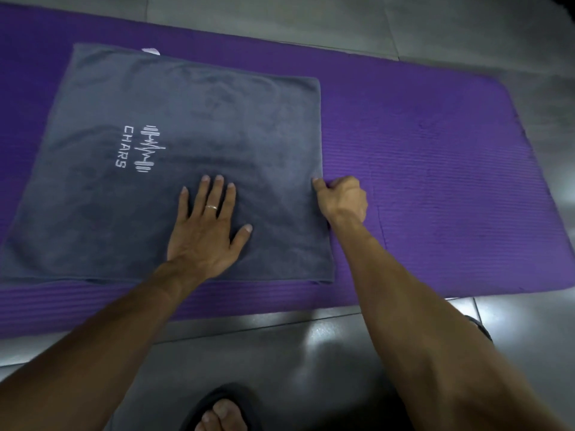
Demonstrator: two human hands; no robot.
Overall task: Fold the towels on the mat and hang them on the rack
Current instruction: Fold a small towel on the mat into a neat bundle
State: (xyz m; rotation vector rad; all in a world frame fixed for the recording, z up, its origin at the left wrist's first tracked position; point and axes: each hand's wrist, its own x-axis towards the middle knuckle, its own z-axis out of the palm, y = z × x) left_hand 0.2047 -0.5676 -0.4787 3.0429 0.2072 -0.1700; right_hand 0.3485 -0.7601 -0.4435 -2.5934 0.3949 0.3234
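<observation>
**Grey towel pinned flat on the mat**

I saw the grey towel (174, 169) lying flat on the purple mat (435, 181), toward the mat's left part. My left hand (207, 231) pressed down on the towel's near right area, fingers (217, 194) straight and spread. My right hand (342, 199) pinched the towel's right edge, fingers curled tight on the cloth.

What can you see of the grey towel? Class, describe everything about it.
The grey towel looks like soft, plush cloth with white "CHARS" lettering and a barbell-pulse logo. It lies flat on the purple mat, apparently folded, a lower layer showing along its far side. The left hand presses flat on it; the right hand pinches its right edge.
</observation>
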